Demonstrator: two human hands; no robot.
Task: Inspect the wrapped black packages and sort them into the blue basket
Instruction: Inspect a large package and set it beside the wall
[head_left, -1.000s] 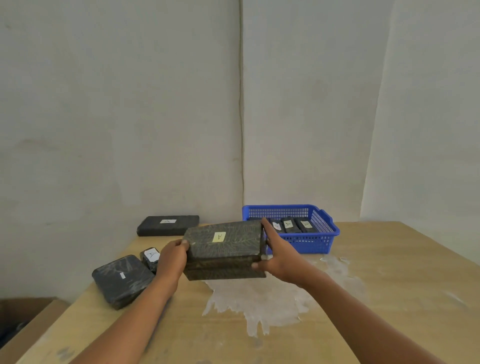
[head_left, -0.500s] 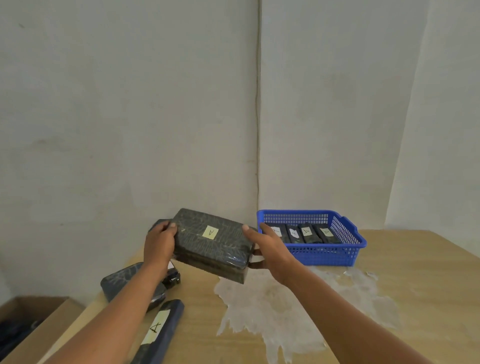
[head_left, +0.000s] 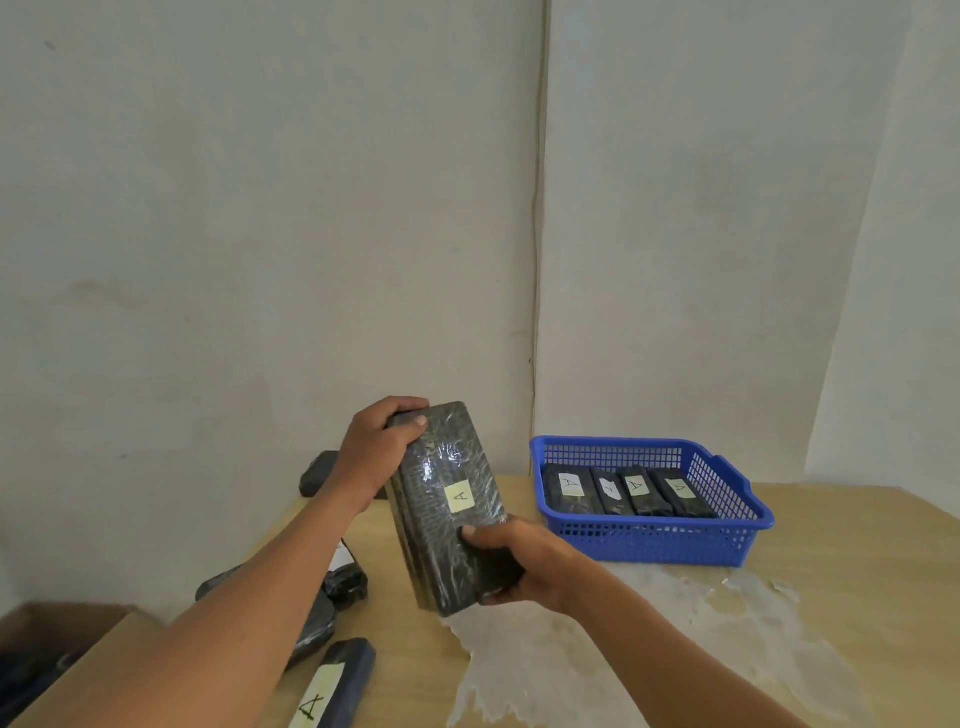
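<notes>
Pale walls back a wooden table (head_left: 831, 545); both hands hold a wrapped black package (head_left: 447, 499) aloft, left hand (head_left: 376, 449) curled over its top, right hand (head_left: 524, 564) gripping its base; inspection seems underway; next, lower it into the blue basket (head_left: 727, 540) beside four others.

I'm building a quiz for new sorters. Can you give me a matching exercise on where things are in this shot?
Things:
1. held package
2. blue basket
3. left hand
4. right hand

Places:
a. grips the package's lower end
b. on the table, four labelled packages inside
c. upright, lifted, "A" label facing the camera
d. grips the package's top end

Pairs: 1-c, 2-b, 3-d, 4-a
</notes>
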